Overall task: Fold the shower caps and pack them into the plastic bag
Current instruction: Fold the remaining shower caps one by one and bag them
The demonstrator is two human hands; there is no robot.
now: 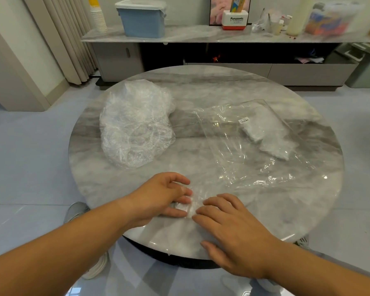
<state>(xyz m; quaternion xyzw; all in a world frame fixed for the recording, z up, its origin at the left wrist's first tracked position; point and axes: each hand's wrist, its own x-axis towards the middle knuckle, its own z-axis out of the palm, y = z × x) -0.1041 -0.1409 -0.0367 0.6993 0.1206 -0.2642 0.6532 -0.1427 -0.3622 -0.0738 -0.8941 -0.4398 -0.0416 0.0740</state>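
A small folded clear plastic shower cap [185, 208] lies near the front edge of the round grey-veined marble worktop [201, 92], between the two hands. The left hand [162, 196] comes in from the left with its fingers curled; its grip pinches the left end of the folded cap between thumb and fingertips. The right hand [231, 227] lies palm down with its grip spread, the fairly straight fingertips pressing on the cap's right end and the thumb resting on the worktop near the rim.

To the left and farther back sits a heap of crumpled clear plastic shower caps [136, 124]. To the right, well apart from it, lies a flat clear plastic bag [239, 150] with its wrinkled mouth turned toward the hands. Inside it, at the far end, is a bundle of whitish folded caps [267, 131], and a small white barcode label [244, 120] sits on the bag.

Behind the worktop stands a long marble-topped sideboard [201, 35] carrying a blue plastic lidded box [142, 20] and a stack of white paper cups [97, 18].
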